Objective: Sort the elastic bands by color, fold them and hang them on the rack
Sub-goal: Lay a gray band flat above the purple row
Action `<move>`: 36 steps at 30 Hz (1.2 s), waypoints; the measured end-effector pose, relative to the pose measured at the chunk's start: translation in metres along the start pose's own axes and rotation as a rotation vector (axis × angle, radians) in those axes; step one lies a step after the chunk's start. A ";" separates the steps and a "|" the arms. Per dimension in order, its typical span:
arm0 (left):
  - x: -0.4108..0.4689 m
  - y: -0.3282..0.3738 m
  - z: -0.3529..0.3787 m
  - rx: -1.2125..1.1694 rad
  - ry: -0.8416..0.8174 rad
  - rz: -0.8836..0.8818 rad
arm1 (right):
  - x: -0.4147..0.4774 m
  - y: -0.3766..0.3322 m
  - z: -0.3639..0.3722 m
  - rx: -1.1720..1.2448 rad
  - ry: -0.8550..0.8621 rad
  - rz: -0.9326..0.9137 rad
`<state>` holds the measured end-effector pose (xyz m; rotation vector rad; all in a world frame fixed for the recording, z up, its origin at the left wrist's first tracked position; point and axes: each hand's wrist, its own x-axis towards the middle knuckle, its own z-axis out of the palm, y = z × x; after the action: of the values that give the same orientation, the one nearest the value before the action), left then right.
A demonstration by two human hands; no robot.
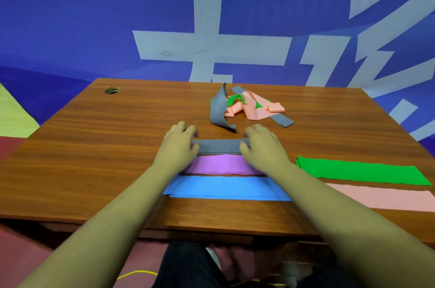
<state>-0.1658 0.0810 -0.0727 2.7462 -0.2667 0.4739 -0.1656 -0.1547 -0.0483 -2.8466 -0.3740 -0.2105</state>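
The person is working through the folding and laying-out step, with the folded grey band point(220, 146) lying flat across the middle of the tabletop point(94, 146) and one hand at each end of it. The left hand point(180, 146) is covering the band's left end and the right hand point(261, 146) its right end, thumbs lying on top of the strip. Motion blur at the fingertips is hiding whether the hands are pinching the ends or only pressing them flat, so their grip cannot be told. Just nearer than the grey strip, a purple band point(221, 164) is lying parallel to it, and nearer again a blue band point(226, 187), both partly under the forearms. Off to the right, a green band point(360, 170) and a pink band point(381, 198) are lying flat side by side, the pink one nearer. Further away, a loose pile point(244, 106) of grey, green and pink bands is waiting unsorted, close beyond the hands. Judging by this, sorting is about half done and hanging is not yet begun; no rack is showing in the view. The next move is likely calling for letting go of the grey strip where it squares with the row, then reaching to the far pile and drawing one band free without dragging the others along.
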 end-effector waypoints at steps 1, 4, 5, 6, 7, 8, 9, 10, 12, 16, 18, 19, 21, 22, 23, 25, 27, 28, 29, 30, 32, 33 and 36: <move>0.014 0.001 0.002 0.014 -0.017 0.017 | 0.012 0.001 0.001 -0.015 -0.016 0.006; 0.051 0.006 0.011 0.056 -0.045 0.071 | 0.044 0.002 0.008 -0.012 -0.057 0.033; 0.061 0.009 0.016 0.082 -0.048 0.097 | 0.054 0.001 0.012 -0.006 -0.065 0.038; 0.073 0.010 0.022 0.104 -0.048 0.122 | 0.064 0.002 0.018 -0.002 -0.072 0.041; 0.083 0.010 0.028 0.114 -0.044 0.144 | 0.073 0.002 0.025 0.002 -0.078 0.042; 0.093 0.011 0.034 0.113 -0.053 0.160 | 0.081 0.003 0.031 0.008 -0.085 0.039; 0.102 0.011 0.041 0.114 -0.073 0.175 | 0.088 0.005 0.037 0.012 -0.095 0.034; 0.109 0.011 0.047 0.127 -0.108 0.191 | 0.093 0.008 0.043 0.019 -0.108 0.027; 0.119 0.011 0.058 0.166 -0.176 0.208 | 0.100 0.015 0.052 0.035 -0.120 0.011; 0.130 0.008 0.060 0.110 -0.087 0.168 | 0.106 0.026 0.049 0.105 0.014 -0.054; 0.133 0.005 0.050 0.077 -0.008 0.162 | 0.109 0.026 0.033 0.099 0.121 -0.101; 0.133 0.005 0.044 0.063 0.036 0.177 | 0.110 0.026 0.024 0.073 0.173 -0.149; 0.131 0.005 0.029 0.031 0.128 0.221 | 0.111 0.023 0.001 0.009 0.276 -0.270; 0.129 0.007 0.020 0.015 0.173 0.240 | 0.109 0.020 -0.011 -0.024 0.326 -0.321; 0.127 0.009 0.012 0.001 0.209 0.254 | 0.108 0.017 -0.023 -0.051 0.379 -0.360; 0.123 0.016 -0.004 -0.039 0.254 0.261 | 0.103 0.009 -0.048 -0.052 0.465 -0.388; 0.115 0.025 -0.019 -0.179 0.295 0.203 | 0.096 0.000 -0.071 0.061 0.526 -0.366; 0.109 0.029 -0.026 -0.293 0.312 0.145 | 0.093 -0.004 -0.081 0.140 0.540 -0.350; 0.102 0.035 -0.035 -0.402 0.320 0.089 | 0.087 -0.009 -0.091 0.224 0.552 -0.339; 0.095 0.040 -0.043 -0.490 0.316 0.048 | 0.081 -0.014 -0.100 0.315 0.554 -0.324; 0.083 0.047 -0.057 -0.576 0.305 0.029 | 0.071 -0.023 -0.118 0.507 0.535 -0.252; 0.079 0.050 -0.064 -0.601 0.298 0.034 | 0.066 -0.027 -0.126 0.590 0.519 -0.206; 0.068 0.053 -0.082 -0.653 0.221 0.011 | 0.056 -0.031 -0.141 0.751 0.469 -0.126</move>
<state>-0.1391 0.0525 0.0398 2.0427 -0.3137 0.5678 -0.1362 -0.1513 0.1041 -1.9651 -0.4173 -0.6020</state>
